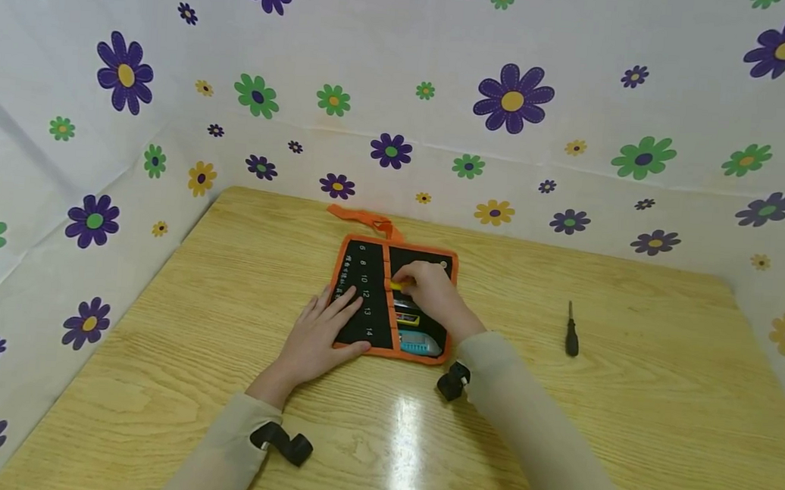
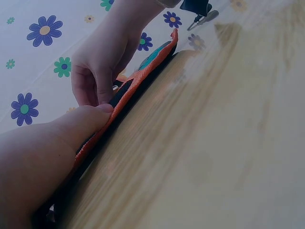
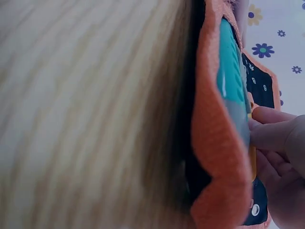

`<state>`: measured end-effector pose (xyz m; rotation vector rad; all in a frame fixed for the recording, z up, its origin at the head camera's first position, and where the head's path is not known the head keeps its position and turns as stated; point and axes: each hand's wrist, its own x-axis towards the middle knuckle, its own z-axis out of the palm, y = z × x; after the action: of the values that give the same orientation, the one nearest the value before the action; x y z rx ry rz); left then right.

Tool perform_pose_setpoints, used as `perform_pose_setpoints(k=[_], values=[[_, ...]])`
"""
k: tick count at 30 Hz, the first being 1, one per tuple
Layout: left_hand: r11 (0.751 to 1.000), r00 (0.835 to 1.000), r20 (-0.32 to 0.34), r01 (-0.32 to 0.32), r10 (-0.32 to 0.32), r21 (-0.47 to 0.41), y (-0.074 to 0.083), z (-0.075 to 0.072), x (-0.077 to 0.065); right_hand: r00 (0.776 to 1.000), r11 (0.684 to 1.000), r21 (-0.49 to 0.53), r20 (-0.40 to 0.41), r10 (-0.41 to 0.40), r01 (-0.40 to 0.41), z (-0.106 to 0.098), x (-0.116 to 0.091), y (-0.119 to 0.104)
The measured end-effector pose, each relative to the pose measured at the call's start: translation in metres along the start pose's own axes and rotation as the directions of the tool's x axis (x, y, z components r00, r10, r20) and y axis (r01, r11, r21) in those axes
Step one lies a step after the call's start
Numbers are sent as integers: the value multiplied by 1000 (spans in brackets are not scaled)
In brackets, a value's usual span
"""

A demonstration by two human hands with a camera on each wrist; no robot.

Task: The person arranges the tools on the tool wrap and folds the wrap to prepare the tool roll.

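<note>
**Now both hands are on the open tool pouch**

Only the head view shows the whole scene: a black tool pouch (image 1: 389, 298) with orange edge lies open on the wooden table (image 1: 224, 301), and a small screwdriver (image 1: 572, 332) lies well apart to the right of the hands. The left hand (image 1: 321, 335) rests flat on the left half of the pouch, fingers straight, over the printed white numbers. The right hand (image 1: 433, 293) is on the right half, with fingers curled around a small yellow piece (image 1: 398, 285) at the fingertips.

The left wrist view shows what the head view does not: the pouch from its edge, with the left thumb pressing on the orange border and the right hand's fingers bent down into the pouch behind it. The right wrist view is very near and blurred; it shows the orange edge, a teal tool (image 3: 231, 81) in the pouch just beside the right hand's fingers, and the numbers further away.

The teal tool sits in the pouch below the right hand, near the wrist; the yellow piece is directly in the pinch.
</note>
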<state>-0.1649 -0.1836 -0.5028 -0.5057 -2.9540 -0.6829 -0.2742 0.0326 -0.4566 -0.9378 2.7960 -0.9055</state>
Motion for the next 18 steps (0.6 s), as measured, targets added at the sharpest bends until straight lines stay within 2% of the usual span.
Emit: perform_pose_setpoints(k=[8, 14, 18], values=[[1000, 1000, 19, 4, -4, -25, 2, 0, 0, 999, 999, -36, 25, 33, -32, -11, -8, 7], [999, 1000, 7, 0, 0, -37, 3, -2, -1, 995, 995, -22, 27, 95, -95, -22, -19, 17], [999, 1000, -3, -4, 4, -34, 2, -2, -1, 996, 996, -29, 6, 86, -86, -23, -20, 17]])
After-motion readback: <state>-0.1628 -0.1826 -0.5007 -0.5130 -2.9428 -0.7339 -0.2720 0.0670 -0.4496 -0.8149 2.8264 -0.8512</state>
